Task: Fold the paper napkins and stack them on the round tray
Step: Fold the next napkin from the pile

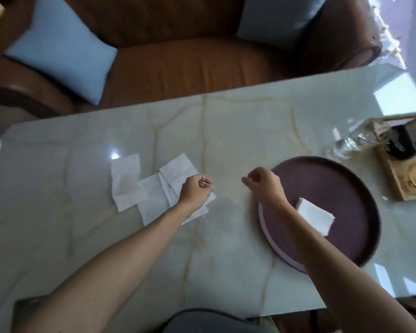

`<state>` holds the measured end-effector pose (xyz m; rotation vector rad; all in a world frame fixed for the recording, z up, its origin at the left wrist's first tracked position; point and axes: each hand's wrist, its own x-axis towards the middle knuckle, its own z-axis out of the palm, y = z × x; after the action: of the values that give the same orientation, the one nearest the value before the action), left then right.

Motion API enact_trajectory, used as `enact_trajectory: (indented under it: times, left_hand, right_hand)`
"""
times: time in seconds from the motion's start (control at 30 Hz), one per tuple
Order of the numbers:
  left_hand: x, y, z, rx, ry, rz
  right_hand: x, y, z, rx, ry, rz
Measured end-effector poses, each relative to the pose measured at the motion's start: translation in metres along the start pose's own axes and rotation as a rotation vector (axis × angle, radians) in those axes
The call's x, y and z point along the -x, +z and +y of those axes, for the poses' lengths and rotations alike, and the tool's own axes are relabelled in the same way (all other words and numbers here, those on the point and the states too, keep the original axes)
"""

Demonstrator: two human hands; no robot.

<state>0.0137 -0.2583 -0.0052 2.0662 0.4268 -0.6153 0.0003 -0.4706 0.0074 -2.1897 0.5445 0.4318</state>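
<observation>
1. One folded napkin [316, 216] lies on the round tray [346, 181], at the right of the table [226, 131].
2. Several unfolded napkins [151, 188] lie overlapped to the left, just under the left hand [195, 191].
3. That left hand is curled narrow, with what looks like a thin paper edge pinched at its fingertips; the right hand [264, 183] is curled and appears empty.
4. Lift a single sheet only, lay it on bare table between the pile and the tray, match the corners, then press the crease flat.
</observation>
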Motion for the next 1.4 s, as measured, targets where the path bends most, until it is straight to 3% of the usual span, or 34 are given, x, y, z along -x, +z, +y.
enact_trajectory:
  times: [0.27,0.57,0.83,1.1,1.27,1.4]
  left_hand:
    - [-0.003,-0.086,-0.068,0.157,-0.161,0.081]
    - [-0.017,-0.109,-0.102,0.325,-0.269,-0.034]
    - [-0.036,-0.097,-0.096,0.472,-0.354,-0.153]
    - [-0.049,-0.095,-0.096,0.501,-0.381,-0.135]
    - [-0.048,-0.097,-0.095,0.516,-0.368,-0.122]
    - [-0.044,-0.097,-0.091,0.545,-0.406,-0.150]
  right_hand:
    - [0.002,0.095,-0.048,0.128,-0.035,-0.202]
    - [-0.012,0.146,-0.066,0.180,0.047,-0.188]
    - [-0.025,0.165,-0.066,-0.095,0.264,-0.218]
    - [-0.022,0.162,-0.075,-0.193,0.222,-0.263]
    - [-0.011,0.143,-0.084,-0.492,0.243,-0.363]
    - [-0.002,0.132,-0.086,-0.586,0.255,-0.391]
